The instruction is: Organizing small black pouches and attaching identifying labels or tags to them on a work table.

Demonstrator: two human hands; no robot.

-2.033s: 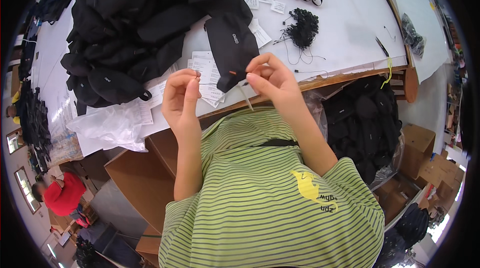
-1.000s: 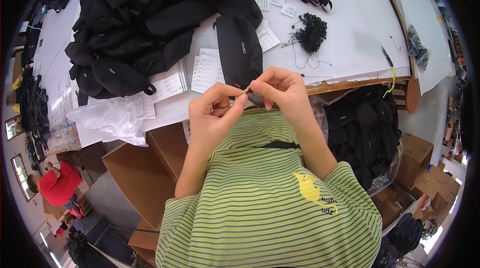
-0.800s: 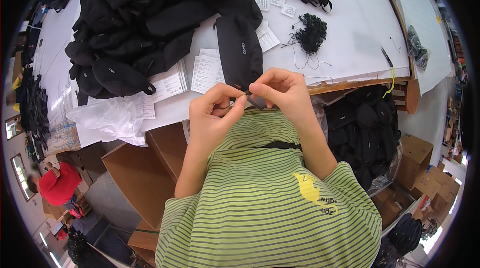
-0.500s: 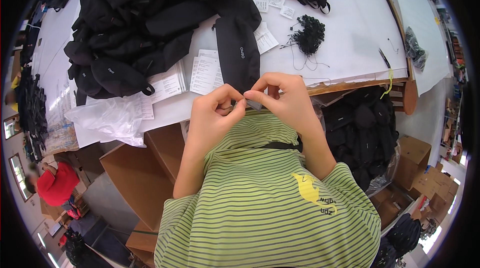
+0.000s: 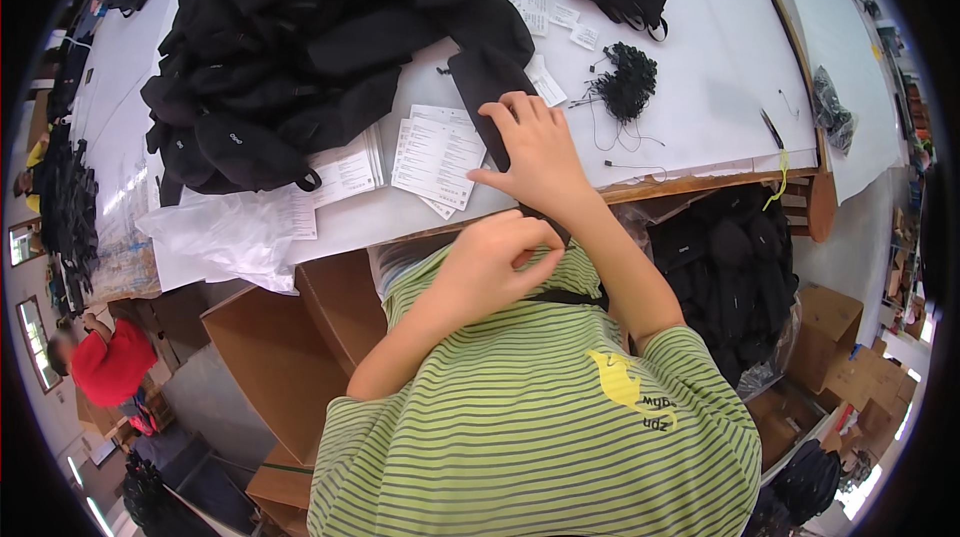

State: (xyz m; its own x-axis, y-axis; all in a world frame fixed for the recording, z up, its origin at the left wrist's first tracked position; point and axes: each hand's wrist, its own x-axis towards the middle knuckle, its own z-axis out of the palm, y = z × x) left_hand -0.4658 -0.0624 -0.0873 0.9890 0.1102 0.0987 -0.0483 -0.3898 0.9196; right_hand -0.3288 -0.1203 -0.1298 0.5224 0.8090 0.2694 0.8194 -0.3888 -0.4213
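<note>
Fine print, too small to read, covered white cards (image 5: 438, 159) at 9 o'clock from the right hand (image 5: 540, 159); white lettering marked the black bag pile (image 5: 300, 47) at 10. The smooth fabric pouch (image 5: 475, 79) ran from 11 o'clock under that hand, partly hidden. The right fingers were spread loosely, gripping nothing. The left hand (image 5: 490, 264), at 7 o'clock, was curled; its hold could not be determined. Tangled black cords (image 5: 628, 82) lay at 2.

I opened my bare right hand (image 5: 538, 159) and moved it up over the long black fabric pouch (image 5: 480, 79); I lowered my bare left hand (image 5: 495, 259).
</note>
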